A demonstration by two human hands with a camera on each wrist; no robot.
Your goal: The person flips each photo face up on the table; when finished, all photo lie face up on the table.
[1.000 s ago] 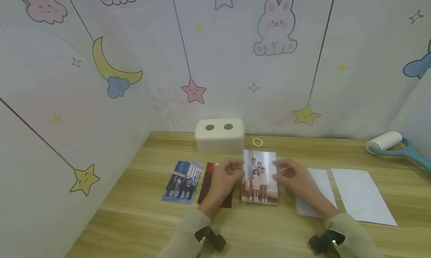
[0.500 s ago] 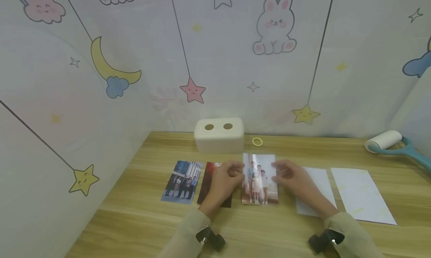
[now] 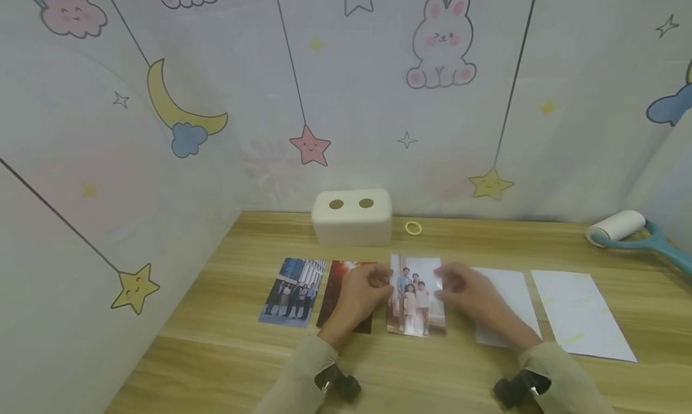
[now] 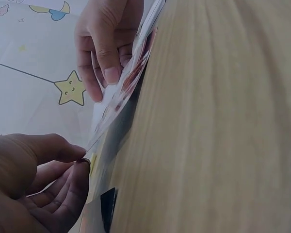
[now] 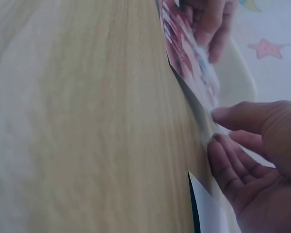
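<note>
Between my two hands is a glossy family photo [image 3: 413, 297], slightly bent and tilted just above the wooden table. Thumb and fingers of my left hand [image 3: 359, 294] pinch its left edge, plainest in the left wrist view. At its right edge, my right hand [image 3: 470, 291] holds the print; in the right wrist view the thumb [image 5: 233, 115] touches the edge and some fingertips stand a little apart below it. Under my left hand a dark red photo [image 3: 335, 282] is partly covered. Left of it lies a group photo [image 3: 292, 294] with people before buildings.
Two white sheets [image 3: 584, 315] [image 3: 510, 288] lie at the right, one partly behind my right arm. Behind stand a white box [image 3: 352, 228] with two holes and a small yellow ring [image 3: 413, 228]. A lint roller [image 3: 622, 229] lies far right, near the patterned wall cloth.
The family photo has come down and a little toward me, its glare shifting. Both hands have moved slightly with it. The other photos and sheets have stayed put.
</note>
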